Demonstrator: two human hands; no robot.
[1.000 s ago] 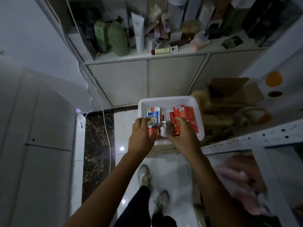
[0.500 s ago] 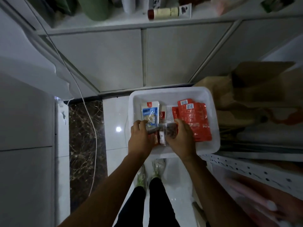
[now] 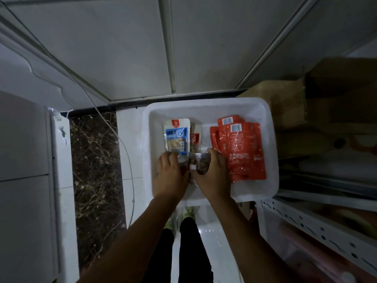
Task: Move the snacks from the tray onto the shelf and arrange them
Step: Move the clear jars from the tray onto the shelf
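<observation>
Grey cabinet doors run across the top, with a dark plinth at their foot. Floor: glossy white tiles with a dark veined marble strip to their left; a thin white cable trails down from upper left across the floor. Brown cardboard boxes are stacked at right near the cabinet; a white panelled unit stands along the left edge.

**White tray, red packets**

The tray is plain white. One snack packet is blue and white; the red packets carry white barcode labels. The clear jars show brown contents. The floor strip is dark marble veined in gold, the cardboard box brown, the shelf white with dotted holes.
</observation>
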